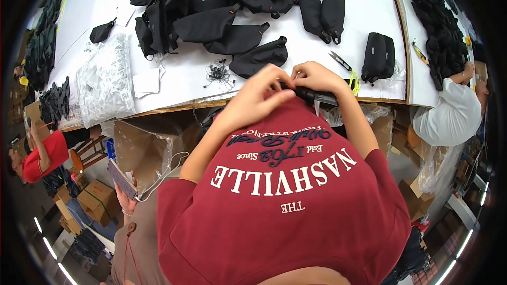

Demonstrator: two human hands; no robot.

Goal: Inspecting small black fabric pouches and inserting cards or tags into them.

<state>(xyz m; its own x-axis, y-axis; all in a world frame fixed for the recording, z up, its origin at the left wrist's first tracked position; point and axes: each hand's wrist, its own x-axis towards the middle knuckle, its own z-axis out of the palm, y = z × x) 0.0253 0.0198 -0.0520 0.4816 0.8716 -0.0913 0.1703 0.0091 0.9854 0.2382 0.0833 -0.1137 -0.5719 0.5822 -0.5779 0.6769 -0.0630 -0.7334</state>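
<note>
Both hands are pinched shut on a black pouch (311, 95) held at the near edge of the white table (359, 16), just in front of the person's red shirt (285, 200). The left hand (259, 97) curls over the pouch's left end, and the right hand (317, 77) grips it from above, the fingertips of both hands meeting in the middle. A small white tag (317, 107) hangs down from the pouch.

Just past the hands on the table lies a little tangle of black cords (219, 74). To their right sits a pair of thread snips (340, 62) with a yellow strap, and beyond that a finished black pouch standing on edge (378, 57). Farther back a heap of black pouches (211, 5) covers the middle of the table. To the left are loose white paper tags (147, 82) and a pile of clear plastic bags (104, 82).

At the right edge, another person in a white shirt (449, 116) bends over a neighbouring table. At the lower left, someone's hand holds a phone (121, 178).
</note>
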